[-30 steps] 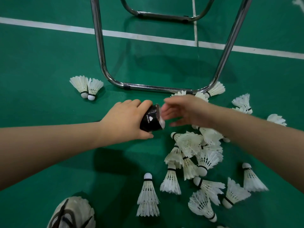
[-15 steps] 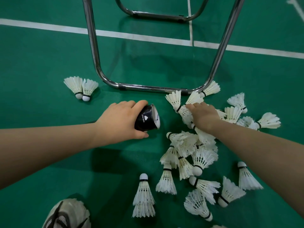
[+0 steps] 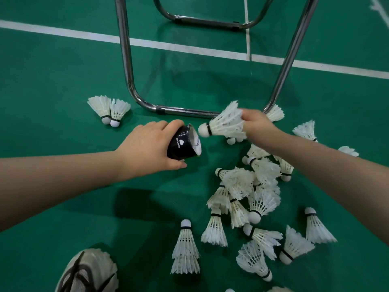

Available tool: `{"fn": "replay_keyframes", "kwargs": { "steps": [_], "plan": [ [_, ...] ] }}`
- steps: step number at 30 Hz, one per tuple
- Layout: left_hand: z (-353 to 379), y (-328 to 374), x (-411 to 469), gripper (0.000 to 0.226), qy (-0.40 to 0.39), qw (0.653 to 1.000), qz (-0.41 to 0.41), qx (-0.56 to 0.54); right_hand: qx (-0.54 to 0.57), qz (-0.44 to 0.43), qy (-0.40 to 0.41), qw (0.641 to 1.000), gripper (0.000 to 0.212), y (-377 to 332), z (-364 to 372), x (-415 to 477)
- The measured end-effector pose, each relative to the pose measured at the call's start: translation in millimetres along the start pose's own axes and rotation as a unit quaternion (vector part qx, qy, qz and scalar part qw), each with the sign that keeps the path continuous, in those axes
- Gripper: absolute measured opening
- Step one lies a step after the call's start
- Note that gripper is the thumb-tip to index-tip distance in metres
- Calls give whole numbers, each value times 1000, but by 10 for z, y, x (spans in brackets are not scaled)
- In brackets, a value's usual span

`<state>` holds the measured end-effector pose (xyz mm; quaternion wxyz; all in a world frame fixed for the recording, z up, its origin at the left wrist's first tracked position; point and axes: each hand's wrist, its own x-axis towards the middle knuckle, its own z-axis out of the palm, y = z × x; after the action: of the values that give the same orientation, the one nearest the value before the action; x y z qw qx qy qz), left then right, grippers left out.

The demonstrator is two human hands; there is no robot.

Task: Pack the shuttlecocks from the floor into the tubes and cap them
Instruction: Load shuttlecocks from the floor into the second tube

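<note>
Because the cork has to lead the way in, the right hand (image 3: 257, 128) pinches one shuttlecock (image 3: 228, 123) by its feather skirt. The white cork points left at the open mouth of the black tube (image 3: 182, 144) and sits just beside the rim, not yet inside. The left hand (image 3: 147, 148) is wrapped round the tube, fingers over the far side and thumb on the near side. It holds the tube tilted so the mouth faces right, towards the incoming cork. Only the mouth end shows, since the hand hides the rest.

Both forearms reach out from the near edge, low over the green floor (image 3: 52, 76). The right wrist is bent inward to line the shuttlecock up with the tube.

Most of the work looks undone. A loose pile of shuttlecocks (image 3: 248, 186) lies on the floor to the near right, under the right forearm. A pair of shuttlecocks (image 3: 109, 109) rests well apart at the far left, beside a chrome metal frame (image 3: 126, 66). A shoe (image 3: 88, 272) shows at the near left edge.
</note>
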<state>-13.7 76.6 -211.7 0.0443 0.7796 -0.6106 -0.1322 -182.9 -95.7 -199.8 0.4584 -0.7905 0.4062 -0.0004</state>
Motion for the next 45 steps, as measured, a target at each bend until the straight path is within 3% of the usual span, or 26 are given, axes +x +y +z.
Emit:
{"fn": "replay_keyframes", "kwargs": {
  "steps": [2, 5, 8, 10, 14, 15, 17, 19, 21, 24, 27, 29, 33, 36, 40, 43, 45],
  "plan": [
    [-14, -17, -37, 91, 8, 1000, -1, -4, -3, -29, -52, 998, 25, -119, 121, -155],
    [-33, -2, -89, 92, 15, 1000, 3, -9, 14, -39, -59, 997, 25, -222, 376, -283],
    [-50, 21, -141, 91, 16, 1000, 9, -15, -47, -75, 19, 996, 17, -257, 596, -258],
    [-64, 22, -169, 91, 17, 1000, 12, -19, -69, -96, 83, 989, 23, -278, 662, -245],
    [-96, -8, -208, 88, 30, 999, 15, -31, -73, -250, 114, 959, 8, -326, 716, -336],
    [-99, -15, -220, 88, 32, 999, 18, -32, -52, -261, 90, 960, 3, -313, 718, -355],
    [-94, -19, -248, 88, 27, 999, 26, -28, 28, -216, -27, 976, 21, -337, 684, -429],
    [-83, -21, -275, 86, 19, 999, 32, -20, 112, -174, -146, 968, 40, -349, 655, -474],
    [-75, -30, -307, 83, 17, 999, 35, -18, 121, -148, -207, 959, 55, -348, 639, -504],
    [-41, -26, -352, 82, 31, 998, 54, -13, -5, -111, -252, 961, 57, -390, 642, -516],
    [1, 45, -382, 79, 47, 996, 82, 0, -117, -78, -317, 938, 16, -468, 685, -538],
    [14, 71, -373, 78, 48, 995, 88, 7, -149, -55, -330, 931, 23, -509, 736, -541],
    [-11, 83, -322, 81, 38, 997, 60, 5, -44, -65, -238, 968, 27, -496, 810, -532],
    [-17, 97, -295, 81, 34, 998, 50, -1, 17, -139, -117, 983, 16, -407, 808, -542],
    [-15, 100, -273, 82, 3, 999, 48, -5, -43, -253, -46, 965, 29, -260, 613, -529],
    [-15, 124, -265, 85, -3, 999, 48, 2, -205, -308, 39, 928, 33, -113, 360, -445],
    [-5, 137, -266, 85, -6, 999, 45, 6, -291, -301, 69, 906, 22, 5, 202, -372]
  ]
}}
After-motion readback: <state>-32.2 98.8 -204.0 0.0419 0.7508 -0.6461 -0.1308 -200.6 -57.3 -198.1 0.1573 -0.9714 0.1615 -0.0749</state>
